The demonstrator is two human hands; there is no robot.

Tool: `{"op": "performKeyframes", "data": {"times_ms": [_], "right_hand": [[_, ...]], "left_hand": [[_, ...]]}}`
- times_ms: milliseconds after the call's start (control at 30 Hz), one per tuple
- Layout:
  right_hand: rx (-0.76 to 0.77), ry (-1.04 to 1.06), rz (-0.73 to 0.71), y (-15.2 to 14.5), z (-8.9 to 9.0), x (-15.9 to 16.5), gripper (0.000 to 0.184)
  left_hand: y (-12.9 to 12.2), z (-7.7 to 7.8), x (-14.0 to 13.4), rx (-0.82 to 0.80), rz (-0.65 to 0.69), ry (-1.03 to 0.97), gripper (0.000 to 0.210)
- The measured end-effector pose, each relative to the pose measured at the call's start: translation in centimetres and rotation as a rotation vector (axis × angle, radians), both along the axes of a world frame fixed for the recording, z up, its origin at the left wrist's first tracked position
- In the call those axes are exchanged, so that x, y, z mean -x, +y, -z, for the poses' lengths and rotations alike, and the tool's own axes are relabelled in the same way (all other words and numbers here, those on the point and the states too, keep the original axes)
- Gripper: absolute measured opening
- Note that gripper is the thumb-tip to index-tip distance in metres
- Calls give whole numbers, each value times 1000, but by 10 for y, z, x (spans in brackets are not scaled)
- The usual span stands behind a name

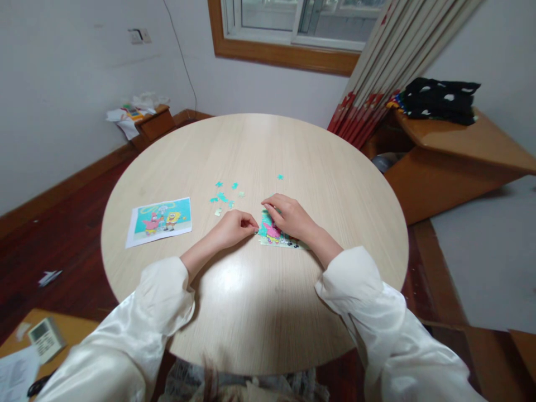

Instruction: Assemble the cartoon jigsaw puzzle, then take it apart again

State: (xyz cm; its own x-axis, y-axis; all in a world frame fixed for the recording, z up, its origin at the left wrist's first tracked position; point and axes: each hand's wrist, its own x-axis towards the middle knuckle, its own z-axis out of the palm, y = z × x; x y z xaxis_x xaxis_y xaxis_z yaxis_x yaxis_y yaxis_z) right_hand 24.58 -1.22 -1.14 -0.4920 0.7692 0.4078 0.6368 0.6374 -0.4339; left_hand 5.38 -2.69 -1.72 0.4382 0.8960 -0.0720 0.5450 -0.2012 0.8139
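If looking for the puzzle (272,233), find it flat on the worktop (247,312), partly under the right hand (290,215); can't tell that grip's width. At the puzzle's left edge, see the left hand (235,229) with grip pinched narrow, can't tell on what. Might split it apart by pushing crooked. Might scatter the loose pieces (223,197) beyond by swinging too far.

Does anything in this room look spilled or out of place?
A white object lies on the dark floor, perhaps dropped; it is too blurred to identify. One puzzle piece sits on the table apart from the loose cluster. Nothing looks spilled.
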Motion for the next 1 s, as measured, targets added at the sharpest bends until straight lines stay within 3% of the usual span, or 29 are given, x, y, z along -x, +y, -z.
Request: {"op": "performKeyframes", "data": {"times_ms": [367, 1000], "right_hand": [[391, -154, -129, -8, -23, -6, 4], [482, -202, -126, -9, -24, -2, 3]], "left_hand": [[-7, -7, -5, -36, -8, 86, 13], [-13, -9, -10, -131, 11, 159, 9]]}}
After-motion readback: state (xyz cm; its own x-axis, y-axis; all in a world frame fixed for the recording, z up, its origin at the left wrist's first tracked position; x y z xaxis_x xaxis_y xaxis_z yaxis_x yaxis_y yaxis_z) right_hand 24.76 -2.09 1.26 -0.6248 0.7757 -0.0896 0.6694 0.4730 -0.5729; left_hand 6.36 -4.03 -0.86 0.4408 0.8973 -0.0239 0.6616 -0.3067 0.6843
